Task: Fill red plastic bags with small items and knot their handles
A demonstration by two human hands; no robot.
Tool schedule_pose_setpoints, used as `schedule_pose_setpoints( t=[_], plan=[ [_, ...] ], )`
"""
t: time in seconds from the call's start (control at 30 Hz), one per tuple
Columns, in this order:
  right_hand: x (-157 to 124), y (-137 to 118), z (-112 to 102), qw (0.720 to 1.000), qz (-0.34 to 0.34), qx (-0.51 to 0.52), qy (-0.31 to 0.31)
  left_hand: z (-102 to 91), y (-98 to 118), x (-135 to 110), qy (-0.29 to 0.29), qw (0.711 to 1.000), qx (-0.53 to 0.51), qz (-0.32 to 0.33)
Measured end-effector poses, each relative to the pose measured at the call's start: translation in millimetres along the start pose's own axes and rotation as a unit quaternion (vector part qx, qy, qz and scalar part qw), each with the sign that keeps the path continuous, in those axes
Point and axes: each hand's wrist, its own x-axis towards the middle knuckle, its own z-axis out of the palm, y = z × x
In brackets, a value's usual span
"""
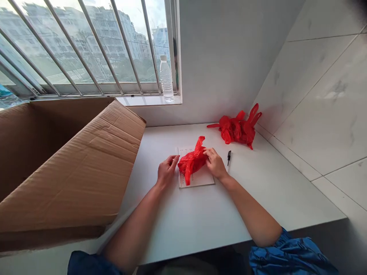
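A crumpled red plastic bag (192, 160) lies over a white notebook (205, 178) with small print on its cover. One strip of the bag sticks up at the back and another hangs toward me. My left hand (166, 171), fingers drawn together, pinches at the bag's left end. On the other side, my right hand (215, 163) has its thumb and fingers closed on the bag's right end. The fingertips are partly hidden against the plastic. Just right of that hand lies a black-capped pen (229, 157).
A large open cardboard box (77, 172) fills the left of the white table (183, 225). More red plastic bags (237, 128) are heaped at the back right by the tiled wall. On the sill of the barred window stands a clear bottle (166, 80).
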Motion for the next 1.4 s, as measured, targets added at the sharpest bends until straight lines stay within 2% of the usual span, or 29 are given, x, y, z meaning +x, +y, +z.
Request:
schedule_pose_setpoints(
  t=[0.13,0.2,0.27,0.33,0.4,0.5,0.57,0.63,0.73,0.83,0.9,1.0,1.1,1.2,1.3,1.4],
  plan=[
    [-2,-3,-7,0.995,0.059,-0.085,-0.002,1.8,4,-4,-0.046,0.995,0.078,0.052],
    [-3,-8,-8,0.986,0.117,-0.115,-0.034,3.6,6,-6,-0.058,0.993,0.082,0.067],
    [-4,-12,-6,0.981,0.151,-0.102,-0.073,5.6,8,-9,-0.061,0.993,0.061,0.075],
    [-4,-16,-2,0.985,0.143,-0.052,-0.084,7.4,10,-11,-0.057,0.996,0.001,0.064],
    [-2,-19,1,0.991,0.118,0.027,-0.055,8.4,12,-12,-0.053,0.992,-0.113,0.031],
    [1,-18,1,0.985,0.110,0.132,0.015,6.9,11,-8,-0.033,0.960,-0.277,-0.027],
    [2,-14,0,0.981,0.121,0.151,0.031,4.5,8,-3,-0.033,0.948,-0.314,-0.043],
    [2,-10,-2,0.982,0.130,0.134,0.016,2.6,3,2,-0.048,0.949,-0.309,-0.046],
    [0,-8,-4,0.986,0.148,0.071,-0.021,3.5,-2,4,-0.058,0.965,-0.251,-0.052],
    [-2,-14,-3,0.984,0.173,0.011,-0.051,8.4,-2,1,-0.036,0.985,-0.160,-0.043],
    [-3,-22,0,0.984,0.166,-0.005,-0.065,10.9,0,-1,-0.053,0.990,-0.129,-0.028],
    [-3,-33,7,0.987,0.133,0.048,-0.077,10.2,3,-1,-0.099,0.984,-0.148,-0.031],
    [-3,-41,12,0.971,0.136,0.175,-0.089,6.4,5,0,-0.098,0.973,-0.203,-0.048],
    [-4,-43,15,0.961,0.138,0.227,-0.077,5.3,6,-1,-0.083,0.970,-0.222,-0.051],
    [-4,-40,13,0.972,0.136,0.186,-0.052,7.9,6,-3,-0.072,0.978,-0.195,-0.029],
    [-3,-33,8,0.985,0.127,0.116,-0.014,9.5,7,-3,-0.064,0.975,-0.211,-0.027]
  ],
)
